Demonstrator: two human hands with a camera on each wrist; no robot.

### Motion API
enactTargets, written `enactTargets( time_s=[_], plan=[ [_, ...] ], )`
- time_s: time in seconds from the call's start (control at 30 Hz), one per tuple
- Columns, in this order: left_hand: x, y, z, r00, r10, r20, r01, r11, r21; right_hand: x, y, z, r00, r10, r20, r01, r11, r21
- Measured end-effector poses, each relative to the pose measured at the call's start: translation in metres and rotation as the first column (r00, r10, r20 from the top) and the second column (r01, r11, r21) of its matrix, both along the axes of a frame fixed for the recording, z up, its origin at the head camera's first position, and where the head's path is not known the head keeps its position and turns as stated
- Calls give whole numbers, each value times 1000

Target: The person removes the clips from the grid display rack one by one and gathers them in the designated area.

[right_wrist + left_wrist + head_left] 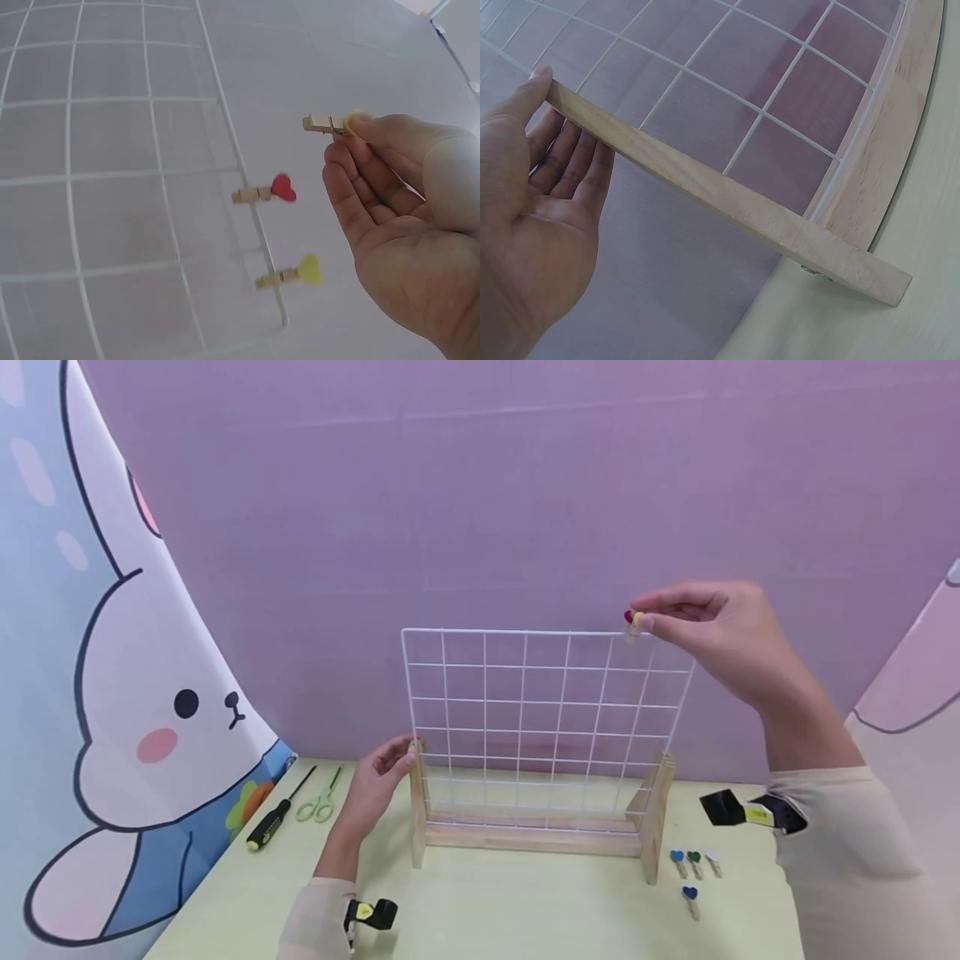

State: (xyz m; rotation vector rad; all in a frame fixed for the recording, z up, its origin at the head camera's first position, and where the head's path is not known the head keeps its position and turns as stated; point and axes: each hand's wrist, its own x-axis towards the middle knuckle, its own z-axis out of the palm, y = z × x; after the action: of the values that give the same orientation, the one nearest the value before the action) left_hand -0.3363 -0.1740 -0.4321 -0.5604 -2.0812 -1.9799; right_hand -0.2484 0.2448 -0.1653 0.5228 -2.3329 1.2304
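Observation:
A white wire grid stands upright in a wooden stand on a pale green table. My left hand holds the stand's left upright, thumb on one side of its top end and fingers on the other. Just past the grid's top right corner, my right hand pinches a small wooden clip with a yellow heart. A red-heart clip and another yellow-heart clip hang on the grid's edge wire.
Several heart clips lie on the table right of the stand, among them a blue one and a green one. A black-handled screwdriver and green scissors lie at the left. Purple backdrop behind, rabbit curtain at left.

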Motion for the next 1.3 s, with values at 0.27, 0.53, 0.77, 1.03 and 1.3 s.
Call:
enactTargets(
  time_s=[0.27, 0.53, 0.77, 1.03, 1.3],
  plan=[
    [-2, 1, -1, 1000, -17, -27, 17, 1000, 4, 10, 28, -27, 998, -56, 2, 55, 996, 73],
    [-1, -1, -1, 1000, -1, -24, 1, 1000, 10, 12, 47, -56, 994, -101, 42, 95, 987, 131],
    [-1, -4, -1, 1000, 5, -18, -4, 1000, 14, 13, 60, -79, 996, -76, 48, 68, 984, 167],
    [-1, -4, -2, 1000, 8, -6, -7, 1000, 18, 21, 73, -117, 993, -80, 83, 66, 984, 167],
    [-2, -4, -1, 1000, 15, -6, -15, 1000, -3, 27, 90, -163, 992, -48, 121, 31, 991, 132]
  ],
)
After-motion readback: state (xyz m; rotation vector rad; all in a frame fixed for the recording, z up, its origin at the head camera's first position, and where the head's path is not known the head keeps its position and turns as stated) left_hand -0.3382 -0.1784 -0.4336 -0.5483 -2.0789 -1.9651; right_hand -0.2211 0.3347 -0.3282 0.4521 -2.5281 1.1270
